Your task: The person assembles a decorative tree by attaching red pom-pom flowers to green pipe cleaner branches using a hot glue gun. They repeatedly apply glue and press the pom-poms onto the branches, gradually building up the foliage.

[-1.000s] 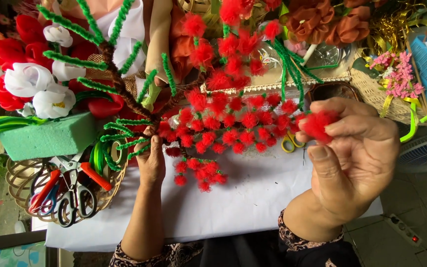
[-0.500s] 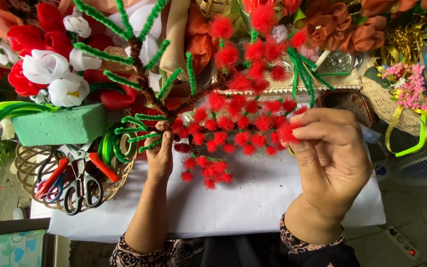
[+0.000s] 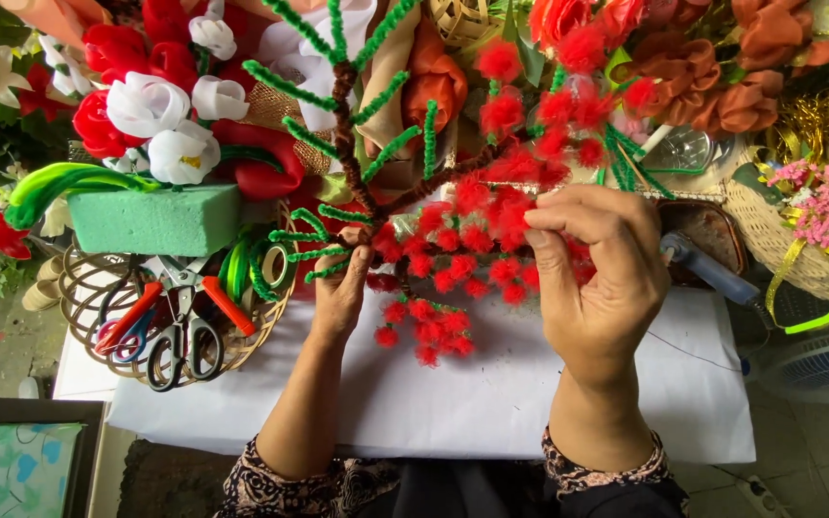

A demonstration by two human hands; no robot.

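Nearest the camera, two patterned sleeves are seen at the lower edge, and both forearms are extended away over a surface (image 3: 491, 403) covered by a white sheet. The left hand (image 3: 343, 288) is placed at the stem of a pipe-cleaner branch (image 3: 357, 182); its fingers are closed around the brown stem just below the green twigs. The right hand (image 3: 597, 278) is held further right, with thumb and forefinger pinched together at the right edge of a cluster of red pompom blossoms (image 3: 453, 259). Whether a single blossom or a wire tip is gripped there cannot be told, as the pinch is partly covered by the hand itself.

The branch is laid with its long axis running from the near centre towards the far side, tilted slightly left, and side limbs bearing the red blossoms are spread rightward beneath the right hand. The blossoms thus lie directly left of the right fingertips and touching them; the right hand is the nearer to them.

To the left, scissors (image 3: 179, 336) and tape rolls are held in a wicker tray (image 3: 98, 297), with a green foam block (image 3: 155, 219) beyond. Further off, artificial roses (image 3: 155, 105) and orange fabric flowers (image 3: 741, 96) are massed.
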